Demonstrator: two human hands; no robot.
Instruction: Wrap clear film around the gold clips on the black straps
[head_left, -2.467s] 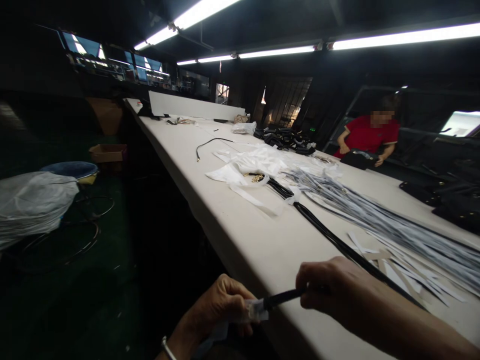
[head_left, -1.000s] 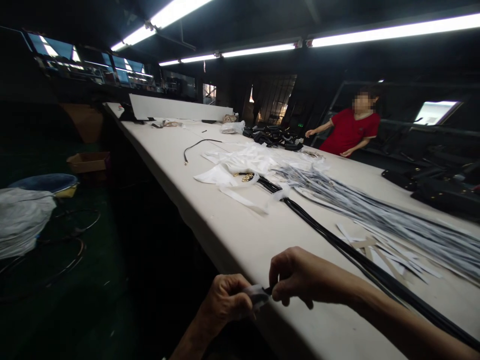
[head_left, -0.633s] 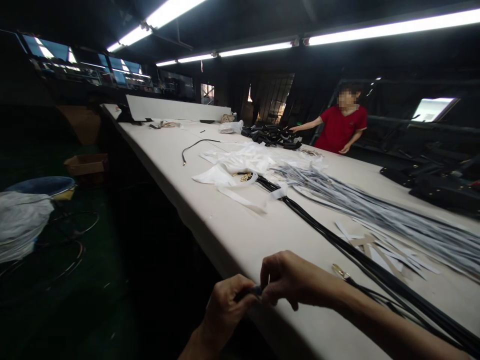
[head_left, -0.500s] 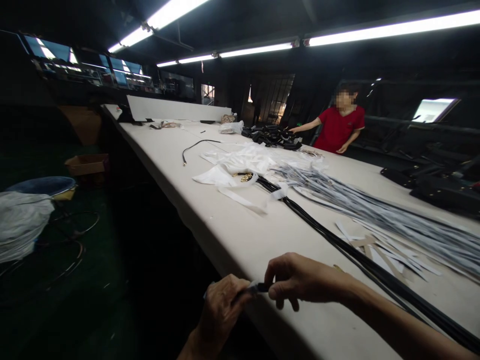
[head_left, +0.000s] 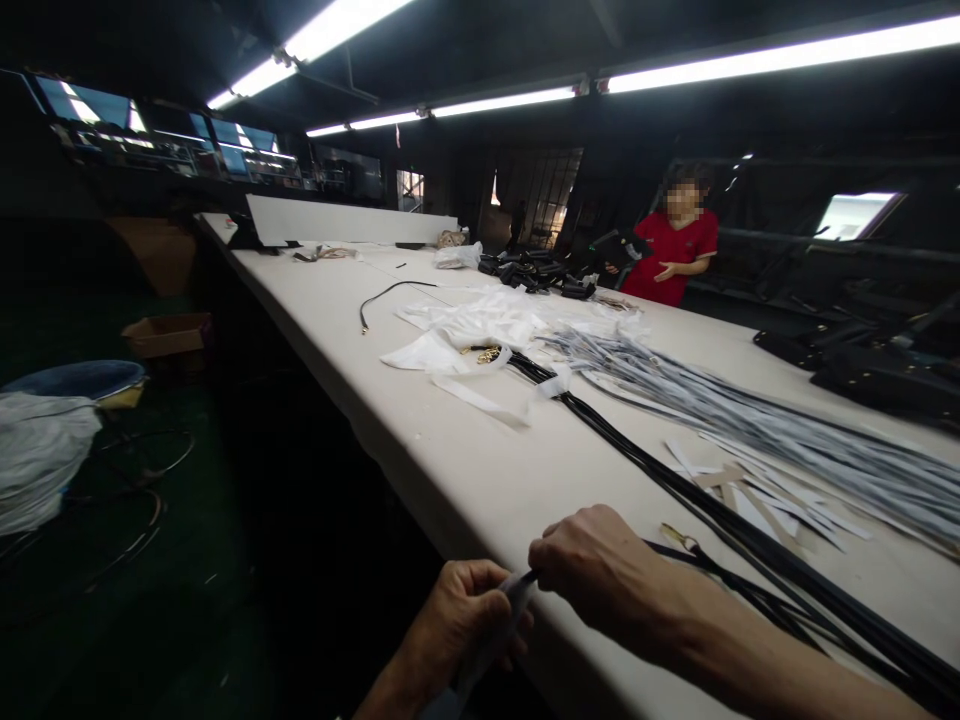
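At the near edge of the table, my left hand (head_left: 454, 625) is closed around a dark strap in a whitish translucent wrap (head_left: 517, 592). My right hand (head_left: 589, 560) pinches the dark end that sticks out of the wrap, its fingertips mostly turned from view. Beside my right forearm lie black straps with a gold snap hook (head_left: 679, 537). A long bundle of black straps (head_left: 626, 437) runs diagonally past them, tied with a white band, with gold hooks (head_left: 489, 355) at its far end.
Many greyish wrapped straps (head_left: 750, 425) spread across the right of the pale table (head_left: 420, 450). White wrapping strips (head_left: 480, 318) and paper scraps (head_left: 757, 495) lie about. Across the table a person in red (head_left: 671, 250) holds a black item. A stool (head_left: 75, 378) stands at left.
My right hand has closed on the strap's end, and my left hand has turned, showing more wrap. The gold hook beside my forearm shows more. The person opposite has lifted a black item.
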